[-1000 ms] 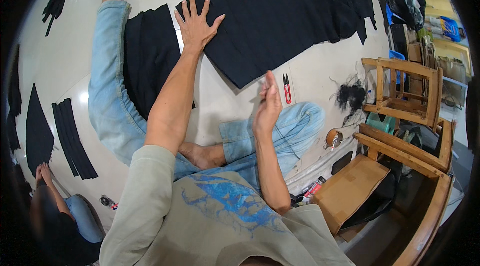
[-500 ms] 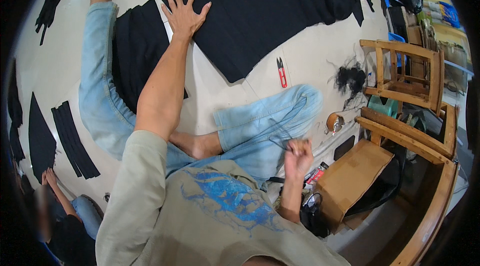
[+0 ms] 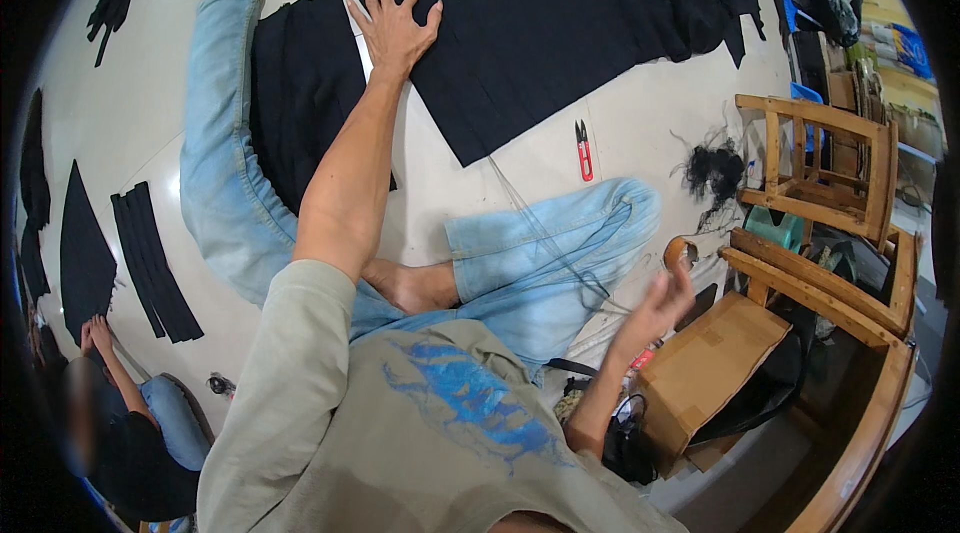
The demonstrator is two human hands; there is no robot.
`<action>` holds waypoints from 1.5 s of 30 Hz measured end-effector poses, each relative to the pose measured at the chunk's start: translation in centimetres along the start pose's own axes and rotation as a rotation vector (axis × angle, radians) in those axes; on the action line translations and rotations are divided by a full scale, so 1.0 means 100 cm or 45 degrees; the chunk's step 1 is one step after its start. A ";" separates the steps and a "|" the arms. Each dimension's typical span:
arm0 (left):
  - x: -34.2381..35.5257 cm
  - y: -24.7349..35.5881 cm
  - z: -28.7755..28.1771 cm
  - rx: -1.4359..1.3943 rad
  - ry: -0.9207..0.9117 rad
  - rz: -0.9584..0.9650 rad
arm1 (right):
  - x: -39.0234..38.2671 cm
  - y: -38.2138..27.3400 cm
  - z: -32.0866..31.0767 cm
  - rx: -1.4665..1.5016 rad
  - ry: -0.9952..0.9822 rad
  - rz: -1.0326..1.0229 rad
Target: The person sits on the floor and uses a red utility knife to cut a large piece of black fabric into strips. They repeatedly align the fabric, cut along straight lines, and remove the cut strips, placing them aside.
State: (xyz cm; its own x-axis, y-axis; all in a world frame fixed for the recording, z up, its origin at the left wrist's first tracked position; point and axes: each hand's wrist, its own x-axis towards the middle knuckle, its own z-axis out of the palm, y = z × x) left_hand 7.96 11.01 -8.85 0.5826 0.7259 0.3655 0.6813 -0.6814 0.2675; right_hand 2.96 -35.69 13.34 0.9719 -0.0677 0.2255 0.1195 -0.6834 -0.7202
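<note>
My left hand (image 3: 398, 31) lies flat with fingers spread on the left edge of a large black cloth (image 3: 560, 23) on the floor. From the cloth's near corner, thin dark thread (image 3: 545, 233) runs in loose strands across my jeans to my right hand (image 3: 655, 305). That hand is raised beside my right knee, fingers curled and partly blurred around the thread; its very end is hidden. Red-handled thread snips (image 3: 584, 151) lie between the cloth and my knee. A second black cloth piece (image 3: 300, 83) is spread beside my outstretched left leg.
A roll of brown tape (image 3: 680, 252), a cardboard box (image 3: 715, 348) and wooden stools (image 3: 815, 113) stand at the right. A tangle of black thread (image 3: 714, 173) lies near the stools. Black cloth strips (image 3: 155, 263) are at the left, near another person (image 3: 150, 453).
My right hand has moved right and away from me, drawing the thread out in long strands from the cloth corner. The left hand stays pressed on the cloth. The whole view has shifted slightly.
</note>
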 end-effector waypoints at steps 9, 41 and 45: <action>0.002 0.007 -0.005 0.102 -0.150 -0.043 | -0.020 -0.045 0.189 -0.423 -1.137 -0.183; 0.004 0.014 -0.013 0.075 -0.170 -0.058 | -0.070 0.037 -0.043 1.752 -0.239 1.035; 0.003 0.011 -0.011 0.056 -0.183 -0.070 | -0.071 0.049 -0.068 1.706 -0.163 1.078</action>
State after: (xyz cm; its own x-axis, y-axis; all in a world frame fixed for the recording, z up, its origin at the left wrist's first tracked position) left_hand 8.39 10.37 -7.41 0.5989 0.7703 0.2191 0.7310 -0.6375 0.2433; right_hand -4.73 -43.50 12.70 0.8491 0.0266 -0.5275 -0.4239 0.6302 -0.6505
